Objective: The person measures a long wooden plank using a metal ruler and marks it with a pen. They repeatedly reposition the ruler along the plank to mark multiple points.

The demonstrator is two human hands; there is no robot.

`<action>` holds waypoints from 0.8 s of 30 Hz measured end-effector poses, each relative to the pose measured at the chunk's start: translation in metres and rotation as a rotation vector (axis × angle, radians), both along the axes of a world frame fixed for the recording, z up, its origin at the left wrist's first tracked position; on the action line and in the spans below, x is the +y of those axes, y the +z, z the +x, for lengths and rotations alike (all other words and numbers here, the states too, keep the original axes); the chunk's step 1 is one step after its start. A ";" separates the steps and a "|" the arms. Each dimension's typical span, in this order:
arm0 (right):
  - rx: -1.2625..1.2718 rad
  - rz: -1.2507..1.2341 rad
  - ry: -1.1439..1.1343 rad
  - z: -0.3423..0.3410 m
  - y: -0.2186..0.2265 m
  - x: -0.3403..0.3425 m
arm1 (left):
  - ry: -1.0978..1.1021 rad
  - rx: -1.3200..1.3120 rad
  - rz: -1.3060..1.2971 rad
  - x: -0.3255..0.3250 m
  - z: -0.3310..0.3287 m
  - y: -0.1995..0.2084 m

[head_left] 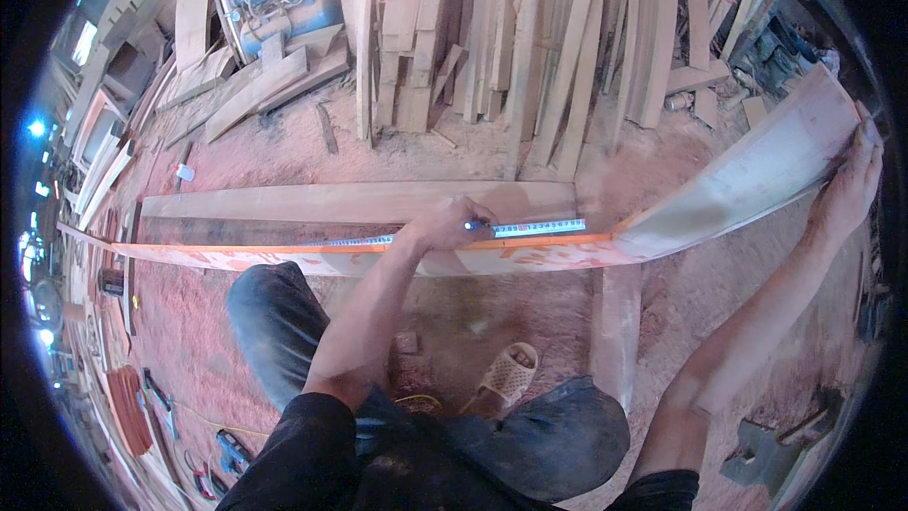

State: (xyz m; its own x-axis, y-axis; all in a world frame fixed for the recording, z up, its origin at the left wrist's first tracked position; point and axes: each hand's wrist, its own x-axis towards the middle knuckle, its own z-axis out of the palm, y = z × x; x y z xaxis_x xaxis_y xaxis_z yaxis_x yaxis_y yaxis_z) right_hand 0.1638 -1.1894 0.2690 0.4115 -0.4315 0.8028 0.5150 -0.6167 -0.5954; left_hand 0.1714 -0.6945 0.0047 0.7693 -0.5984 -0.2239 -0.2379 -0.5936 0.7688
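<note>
Across my lap runs a long pale board (558,257) with an orange edge and pinkish patches. A broad whitish face (747,180) rises at its right, seemingly the same board; the join is unclear. Along the orange edge lies a tape measure blade (549,226), its right end free. My left hand (454,224) is closed over the blade near the board's middle; whether it also holds something small is hidden. At the far right, my right hand (851,175) grips the upper end of the whitish part, fingers around its edge.
A bare wooden plank (359,201) lies just beyond the board. Several timber strips (567,47) lean at the back, beside a blue air compressor (293,19). A cordless tool (232,452) sits at lower left, a grey metal piece (761,454) at lower right. Sawdust covers the floor.
</note>
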 end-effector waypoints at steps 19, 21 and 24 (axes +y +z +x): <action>0.042 0.063 0.053 0.000 -0.002 -0.005 | 0.085 -0.027 0.150 0.005 -0.011 0.008; 0.072 0.025 0.006 0.001 -0.001 -0.007 | 0.105 -0.035 0.145 0.007 -0.014 0.003; 0.072 0.001 0.015 0.002 -0.001 -0.012 | 0.112 -0.045 0.094 0.010 -0.015 -0.002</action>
State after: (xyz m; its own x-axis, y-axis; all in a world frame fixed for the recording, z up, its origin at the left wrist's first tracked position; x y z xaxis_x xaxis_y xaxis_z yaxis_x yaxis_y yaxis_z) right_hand 0.1661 -1.2012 0.2675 0.4749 -0.4254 0.7704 0.4799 -0.6086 -0.6319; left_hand 0.1562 -0.6849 0.0029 0.8406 -0.4861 -0.2387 -0.1987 -0.6869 0.6991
